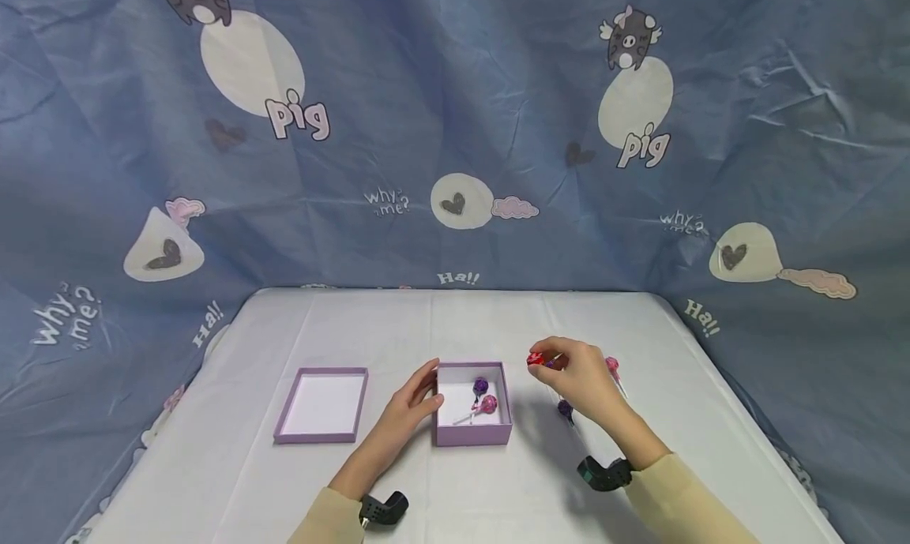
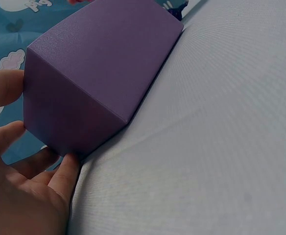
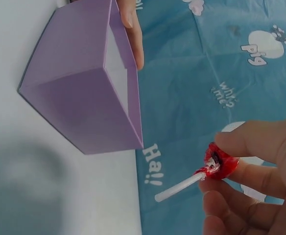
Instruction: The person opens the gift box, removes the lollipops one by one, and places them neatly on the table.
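Observation:
A purple box (image 1: 472,435) with a white inside stands open-topped on the table, holding a purple lollipop (image 1: 480,386) and a pink lollipop (image 1: 488,404). My left hand (image 1: 407,414) touches the box's left side with its fingers and thumb spread along the wall, also seen in the left wrist view. To the right of the box, above the table, my right hand (image 1: 579,374) pinches a red-wrapped lollipop (image 3: 221,162) by its head. Its white stick points toward the box in the right wrist view.
Under and beside the right hand lie a dark purple lollipop (image 1: 565,409) and a pink lollipop (image 1: 612,364), partly hidden. A shallow purple-rimmed lid (image 1: 321,438) lies left of the box, inside up. A blue patterned cloth (image 1: 455,133) hangs behind the white table (image 1: 355,323).

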{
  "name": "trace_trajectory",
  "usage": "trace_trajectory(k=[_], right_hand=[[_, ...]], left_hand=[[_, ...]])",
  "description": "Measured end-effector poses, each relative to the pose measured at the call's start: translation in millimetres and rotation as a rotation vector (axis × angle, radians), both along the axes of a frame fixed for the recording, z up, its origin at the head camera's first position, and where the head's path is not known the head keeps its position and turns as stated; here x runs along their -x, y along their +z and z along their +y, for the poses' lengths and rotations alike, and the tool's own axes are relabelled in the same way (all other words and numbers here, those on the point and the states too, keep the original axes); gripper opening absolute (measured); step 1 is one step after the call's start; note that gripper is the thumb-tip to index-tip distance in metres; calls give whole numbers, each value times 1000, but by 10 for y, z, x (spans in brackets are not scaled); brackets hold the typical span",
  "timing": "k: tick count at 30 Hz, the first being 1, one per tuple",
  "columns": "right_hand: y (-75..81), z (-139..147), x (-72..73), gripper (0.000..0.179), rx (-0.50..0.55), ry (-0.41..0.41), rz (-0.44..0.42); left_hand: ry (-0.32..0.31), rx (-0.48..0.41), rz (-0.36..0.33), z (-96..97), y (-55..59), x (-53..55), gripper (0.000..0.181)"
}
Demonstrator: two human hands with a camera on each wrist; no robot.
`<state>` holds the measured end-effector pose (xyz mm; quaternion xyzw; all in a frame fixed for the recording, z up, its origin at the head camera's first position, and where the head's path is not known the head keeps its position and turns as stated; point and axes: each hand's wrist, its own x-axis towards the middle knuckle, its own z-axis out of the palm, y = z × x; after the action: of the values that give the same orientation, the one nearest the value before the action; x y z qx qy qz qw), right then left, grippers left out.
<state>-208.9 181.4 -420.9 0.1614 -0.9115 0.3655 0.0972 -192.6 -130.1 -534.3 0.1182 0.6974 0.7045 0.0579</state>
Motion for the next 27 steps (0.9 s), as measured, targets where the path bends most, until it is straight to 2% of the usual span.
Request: trace_trajectory(k=[17, 27], right_hand=[[-53, 236, -9, 16, -4, -64, -6], [-76, 359, -24, 19, -12, -88, 20]], left_hand=[[-8, -3, -1, -11, 53, -13, 64], [-19, -6, 1, -18, 19, 4, 65]])
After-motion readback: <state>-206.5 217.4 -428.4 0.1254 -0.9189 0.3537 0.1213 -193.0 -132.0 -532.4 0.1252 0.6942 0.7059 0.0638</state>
